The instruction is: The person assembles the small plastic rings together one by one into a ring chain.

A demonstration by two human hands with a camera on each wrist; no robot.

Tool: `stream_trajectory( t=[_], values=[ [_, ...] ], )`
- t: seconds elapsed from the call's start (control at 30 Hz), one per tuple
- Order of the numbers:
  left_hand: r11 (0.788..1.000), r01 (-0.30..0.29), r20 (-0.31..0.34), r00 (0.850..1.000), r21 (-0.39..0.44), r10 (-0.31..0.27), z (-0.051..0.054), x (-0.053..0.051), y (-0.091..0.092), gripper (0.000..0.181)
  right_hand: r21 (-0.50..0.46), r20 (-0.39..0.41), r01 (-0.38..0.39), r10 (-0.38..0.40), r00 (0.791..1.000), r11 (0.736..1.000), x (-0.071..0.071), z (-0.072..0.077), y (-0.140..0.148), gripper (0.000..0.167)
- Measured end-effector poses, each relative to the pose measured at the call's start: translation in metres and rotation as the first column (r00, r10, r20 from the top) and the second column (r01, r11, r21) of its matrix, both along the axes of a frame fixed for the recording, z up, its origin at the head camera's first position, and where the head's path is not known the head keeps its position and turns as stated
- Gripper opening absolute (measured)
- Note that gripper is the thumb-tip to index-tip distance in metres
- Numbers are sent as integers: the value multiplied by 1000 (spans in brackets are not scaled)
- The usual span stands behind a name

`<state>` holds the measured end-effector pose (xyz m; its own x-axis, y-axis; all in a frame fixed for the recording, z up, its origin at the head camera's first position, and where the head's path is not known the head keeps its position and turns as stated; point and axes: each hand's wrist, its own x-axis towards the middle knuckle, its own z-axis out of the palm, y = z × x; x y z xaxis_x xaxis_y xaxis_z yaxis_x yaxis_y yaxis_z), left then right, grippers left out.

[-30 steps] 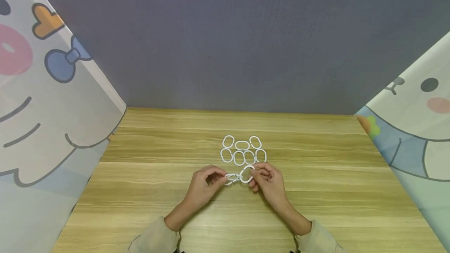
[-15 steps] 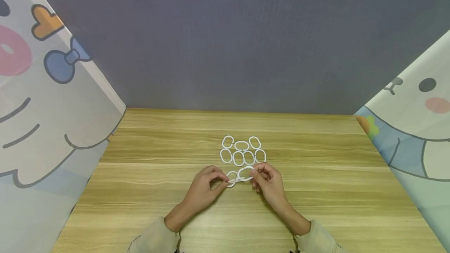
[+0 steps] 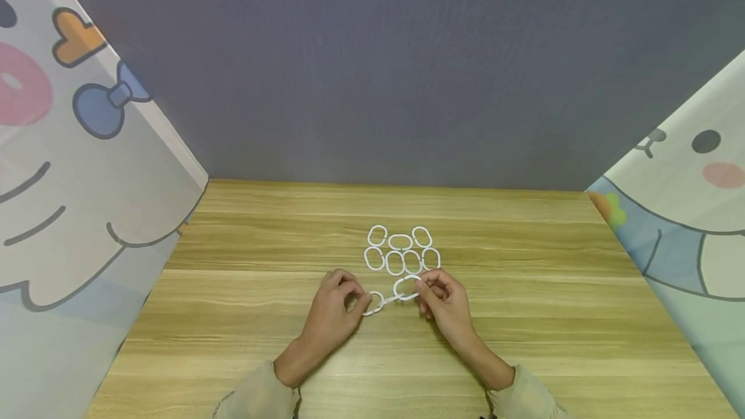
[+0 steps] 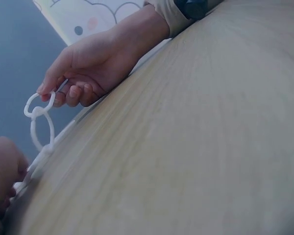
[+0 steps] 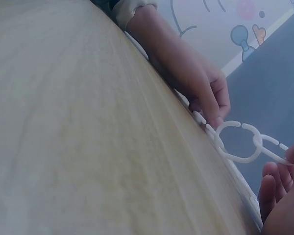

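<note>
A short chain of white C-shaped plastic links is stretched between both hands, just over the wooden table. My left hand [image 3: 334, 308] pinches the chain's left link [image 3: 382, 300] between thumb and index finger. At the other end, my right hand [image 3: 447, 306] pinches the right link [image 3: 396, 284] by its outer side, raised off the table. Between them runs a middle link [image 5: 242, 159], hooked through both. It appears nearly edge-on in the head view, while in the right wrist view it is a wide loop with a small gap on top.
Beyond the hands, several loose white links lie flat in two rows, including a sideways link [image 3: 400, 235] and a right-hand link [image 3: 439, 257]. The wooden table [image 3: 244, 231] meets a grey wall [image 3: 372, 83] behind. Cartoon-printed panels [image 3: 140, 199] stand at both sides.
My left hand has moved slightly left and down with its link, drawing the bunched links out into a line. The right hand has tilted its link flatter and otherwise stayed nearly in place.
</note>
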<state>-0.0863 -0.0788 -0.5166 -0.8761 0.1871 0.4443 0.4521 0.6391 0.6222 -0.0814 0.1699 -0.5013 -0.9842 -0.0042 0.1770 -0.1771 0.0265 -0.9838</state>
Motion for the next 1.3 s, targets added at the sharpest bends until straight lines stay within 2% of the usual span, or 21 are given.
stream_trajectory(
  t=[0.17, 0.3, 0.43, 0.53, 0.63, 0.73, 0.93, 1.13, 1.3],
  values=[
    [994, -98, -49, 994, -37, 97, -1, -1, -1, 31, -3, 18, -13, 13, 1000, 1000, 0, 0, 0, 9],
    [994, -110, -28, 994, -24, 109, 1, 0, -2, 32, 9, 22, -42, 42, 999, 999, 1, 0, 0, 8],
    [998, -54, -25, 998, 39, 55, 2, 0, -2, 27, 33, 10, -75, 75, 997, 997, 1, -1, 1, 6],
    [995, 44, -58, 998, 87, -39, 3, -1, -2, 21, 46, -1, -97, 97, 995, 994, 1, -2, 1, 6],
    [981, 157, -89, 985, 115, -147, 5, -1, -2, 18, 53, -17, -121, 122, 992, 991, 1, -3, 1, 7],
    [964, 232, -88, 971, 134, -222, 6, 0, -2, 15, 59, -28, -147, 149, 988, 987, 1, -3, 1, 8],
    [954, 258, -47, 966, 150, -254, 7, 0, -2, 11, 37, -16, -189, 190, 982, 981, 1, -5, 1, 10],
    [946, 271, -51, 963, 178, -266, 7, 1, -2, 7, 40, -17, -252, 252, 967, 967, 0, -5, 2, 11],
    [937, 287, -50, 958, 197, -283, 6, 1, -1, 7, 50, -6, -269, 269, 963, 962, 1, -5, 3, 11]
  ],
)
